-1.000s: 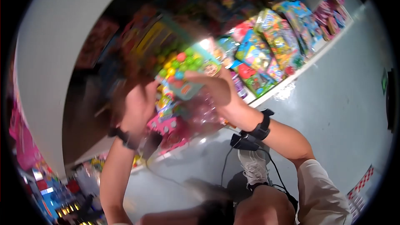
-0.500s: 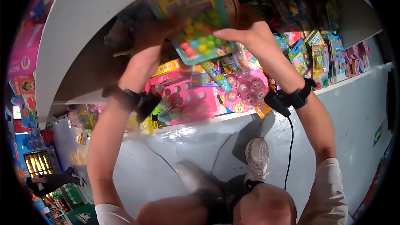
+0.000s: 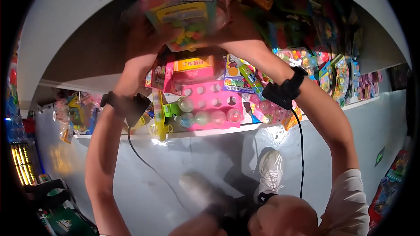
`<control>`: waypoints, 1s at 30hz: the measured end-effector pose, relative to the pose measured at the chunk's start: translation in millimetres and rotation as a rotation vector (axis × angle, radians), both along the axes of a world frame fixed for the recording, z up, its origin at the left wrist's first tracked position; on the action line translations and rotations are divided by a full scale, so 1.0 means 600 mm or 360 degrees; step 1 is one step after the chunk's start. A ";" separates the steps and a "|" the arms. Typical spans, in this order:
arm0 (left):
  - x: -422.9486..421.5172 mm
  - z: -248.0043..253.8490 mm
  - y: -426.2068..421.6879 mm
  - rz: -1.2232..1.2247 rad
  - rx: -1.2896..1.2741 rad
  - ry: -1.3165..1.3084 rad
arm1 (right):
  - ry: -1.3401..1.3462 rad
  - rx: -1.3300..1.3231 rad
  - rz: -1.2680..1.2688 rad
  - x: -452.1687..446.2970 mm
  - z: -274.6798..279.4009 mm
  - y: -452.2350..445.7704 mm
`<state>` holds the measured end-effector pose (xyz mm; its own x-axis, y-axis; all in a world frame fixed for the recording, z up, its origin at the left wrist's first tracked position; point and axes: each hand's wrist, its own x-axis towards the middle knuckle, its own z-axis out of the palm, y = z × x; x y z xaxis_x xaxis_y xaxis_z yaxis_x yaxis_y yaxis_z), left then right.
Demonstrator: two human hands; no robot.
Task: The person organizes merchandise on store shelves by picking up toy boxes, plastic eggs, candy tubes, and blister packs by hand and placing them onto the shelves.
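A bright package of colourful round candies (image 3: 181,15), with a cartoon character on its top, is held up in the shade of the shelf. My left hand (image 3: 146,37) grips its left side, the fingers dark in shadow. At the lower right of the package is my right hand (image 3: 236,30), its thumb reaching toward the edge and its other fingers hard to see. A round pink-rimmed container (image 3: 222,12) shows just behind the package, close to my right hand; whether that hand touches it I cannot tell. Black straps with cabled devices sit on both wrists.
Below my hands, a pink holder (image 3: 210,100) carries several clear balls. Pink and yellow boxes (image 3: 192,70), a green tube (image 3: 250,79) and a yellow toy (image 3: 159,116) lie around it. More packaged toys (image 3: 337,78) line the shelf at right. An overhanging white panel (image 3: 57,30) curves above.
The package has moved up and left, deeper under the shelf overhang, and its cartoon top now shows. Both hands went with it. My view has shifted, revealing more of the pink holder.
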<state>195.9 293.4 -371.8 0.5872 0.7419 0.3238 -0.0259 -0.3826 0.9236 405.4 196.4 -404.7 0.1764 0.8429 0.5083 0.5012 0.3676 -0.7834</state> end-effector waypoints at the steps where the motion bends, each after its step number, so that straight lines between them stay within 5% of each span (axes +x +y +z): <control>1: -0.004 -0.001 -0.001 -0.0028 -0.0064 -0.0072 | -0.0015 -0.0013 0.0018 -0.002 0.000 0.001; 5: -0.004 -0.005 -0.006 -0.0026 -0.0064 -0.0226 | 0.0048 0.0171 0.0206 0.013 0.007 -0.001; 8: 0.026 0.004 -0.016 0.0006 -0.0087 -0.0167 | -0.0379 -0.0025 -0.0125 0.049 0.020 -0.032; 13: 0.133 -0.010 -0.037 0.0039 -0.0236 -0.0054 | 0.0362 -0.0187 -0.0010 0.117 0.040 -0.078; 15: 0.173 0.025 -0.082 0.0137 -0.0751 0.0075 | 0.0713 -0.0318 0.0089 0.181 0.027 -0.102; 16: 0.184 -0.013 -0.045 -0.0226 -0.0517 0.0108 | 0.0834 -0.0433 -0.0034 0.231 0.008 -0.113; 20: 0.210 -0.056 -0.047 -0.0471 -0.0169 0.0158 | 0.0997 -0.0298 -0.0309 0.279 0.015 -0.167; 22: 0.210 -0.040 -0.079 -0.0093 -0.0368 0.0953 | 0.0813 -0.0314 -0.0649 0.329 -0.016 -0.189; 25: 0.163 -0.097 -0.100 -0.0093 -0.0557 0.0899 | 0.0928 -0.0773 -0.1023 0.398 -0.065 -0.203; 26: 0.143 -0.086 -0.131 -0.0371 -0.0635 0.0437 | 0.0941 -0.0796 -0.1002 0.436 -0.100 -0.208; 28: 0.117 -0.081 -0.161 -0.0323 -0.0380 0.0541 | -0.0370 -0.0708 -0.1258 0.499 -0.163 -0.202; 30: 0.091 -0.071 -0.177 -0.0260 -0.0070 0.0776 | -0.0590 -0.0615 -0.1193 0.477 -0.131 -0.202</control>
<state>250.4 187.3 -414.3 0.7715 0.6345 -0.0461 0.3556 -0.3701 0.8583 691.8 75.1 -483.2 0.6269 0.6969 0.3484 0.7462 -0.4084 -0.5257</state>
